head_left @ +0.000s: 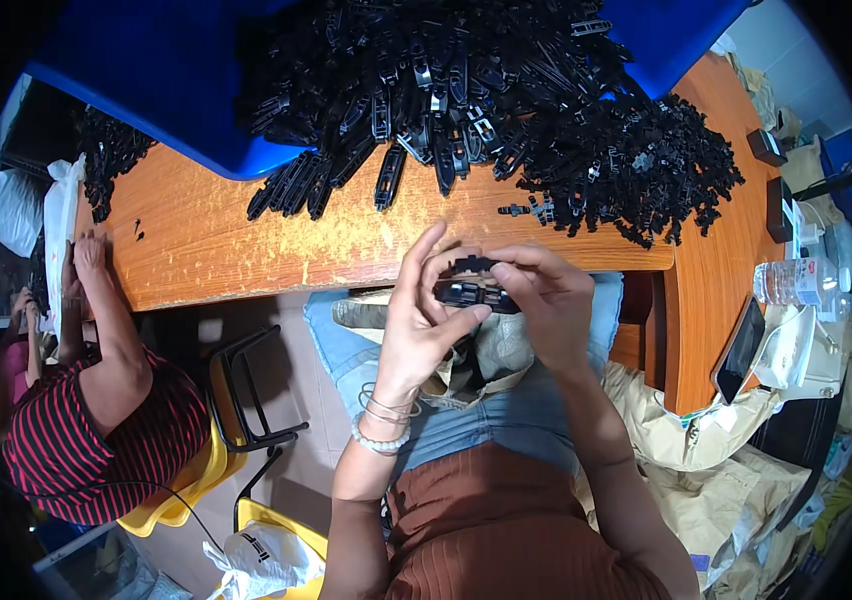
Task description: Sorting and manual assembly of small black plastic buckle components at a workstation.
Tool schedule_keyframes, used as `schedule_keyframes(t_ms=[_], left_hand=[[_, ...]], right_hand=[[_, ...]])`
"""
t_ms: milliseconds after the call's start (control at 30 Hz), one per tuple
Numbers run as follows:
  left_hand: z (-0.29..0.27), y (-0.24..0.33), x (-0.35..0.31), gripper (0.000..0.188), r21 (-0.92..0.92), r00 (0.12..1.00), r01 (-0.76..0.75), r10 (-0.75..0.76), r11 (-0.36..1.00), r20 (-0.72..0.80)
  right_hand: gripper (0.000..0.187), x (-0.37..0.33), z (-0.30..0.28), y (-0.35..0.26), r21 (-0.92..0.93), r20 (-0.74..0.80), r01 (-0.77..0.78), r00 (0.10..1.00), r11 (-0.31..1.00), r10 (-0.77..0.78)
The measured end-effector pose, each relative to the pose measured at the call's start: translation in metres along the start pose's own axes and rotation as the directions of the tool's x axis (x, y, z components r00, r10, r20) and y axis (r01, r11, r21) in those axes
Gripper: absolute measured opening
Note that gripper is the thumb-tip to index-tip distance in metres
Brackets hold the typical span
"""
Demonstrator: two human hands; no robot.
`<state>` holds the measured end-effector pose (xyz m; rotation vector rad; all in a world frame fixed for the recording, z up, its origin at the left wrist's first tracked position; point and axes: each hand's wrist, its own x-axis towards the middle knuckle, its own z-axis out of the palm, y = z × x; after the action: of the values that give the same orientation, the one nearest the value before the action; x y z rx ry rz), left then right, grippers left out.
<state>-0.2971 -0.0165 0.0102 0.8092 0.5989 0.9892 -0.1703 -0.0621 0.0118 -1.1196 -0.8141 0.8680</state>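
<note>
Over my lap, just off the table's front edge, both hands meet around black plastic parts. My left hand grips a long black plastic housing, its thumb along the near side and its index finger raised. My right hand pinches a small black plastic clip between thumb and fingertips, right above the housing. Whether the two pieces touch is hard to see. Beyond them on the table lies a large heap of long black plastic housings, beside a pile of small black clips.
A blue tray stands tilted on the wooden table. At left a co-worker in a striped shirt rests an arm on the table. A metal-framed chair stands between us. A plastic bottle and a tablet are at right.
</note>
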Motion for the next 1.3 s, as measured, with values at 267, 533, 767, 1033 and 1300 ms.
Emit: schedule_keyframes(t_ms=[267,533,767,1033,1300], left_hand=[[-0.011,0.006,0.000,0.027,0.530,0.993,0.061,-0.108,0.846,0.057],[-0.020,0.001,0.001,0.015,0.359,0.999,0.004,-0.022,0.934,0.048],[-0.019,0.006,0.005,0.011,0.445,0.981,0.098,-0.161,0.890,0.105],[-0.041,0.010,0.063,0.021,0.918,0.823,-0.395,0.457,0.037,0.336],[-0.040,0.007,0.089,0.027,0.935,0.844,-0.305,0.405,-0.179,0.353]], right_hand=[[0.012,-0.002,-0.013,-0.002,-0.428,0.168,0.234,0.970,0.873,-0.178],[0.026,-0.004,-0.013,0.005,-0.496,0.144,0.211,0.977,0.843,-0.160],[0.026,-0.011,-0.032,0.023,-0.268,0.154,-0.146,0.969,0.952,0.192],[0.014,-0.008,-0.048,0.006,-0.495,0.335,-0.105,0.893,0.862,0.301],[0.014,0.062,-0.037,0.035,-0.838,0.440,0.524,0.812,0.148,-0.382]])
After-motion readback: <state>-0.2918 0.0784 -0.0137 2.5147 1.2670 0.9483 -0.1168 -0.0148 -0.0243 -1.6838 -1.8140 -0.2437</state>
